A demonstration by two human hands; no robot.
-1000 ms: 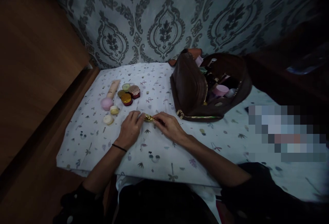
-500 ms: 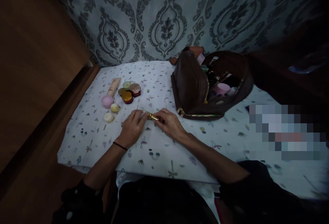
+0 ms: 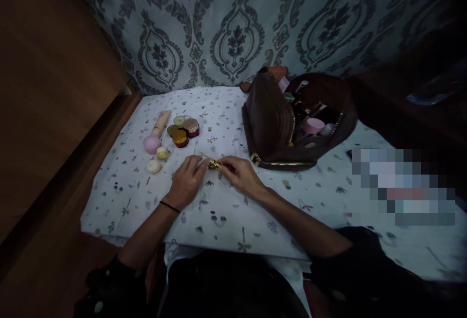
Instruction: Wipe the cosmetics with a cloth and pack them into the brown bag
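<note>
A small shiny gold item (image 3: 213,164) is between my two hands, above the patterned white cloth. My right hand (image 3: 239,174) has its fingers closed round the right end of it. My left hand (image 3: 187,179) is closed at its left end, with a thin strip showing by the fingertips; what exactly these fingers pinch is too small to tell. Left of my hands lie a yellow-and-white jar (image 3: 162,153), a cream jar (image 3: 153,166) and a pink round item (image 3: 152,144).
An open brown bag (image 3: 268,118) holding cosmetics stands right of my hands. Behind the jars are a beige tube (image 3: 161,123), a gold-lidded jar (image 3: 180,137) and a pinkish-lidded jar (image 3: 191,127). A wooden panel (image 3: 54,89) rises at the left; patterned wallpaper is behind.
The fingers of my right hand have shifted slightly on the gold item, and less of it shows. My left hand has barely moved.
</note>
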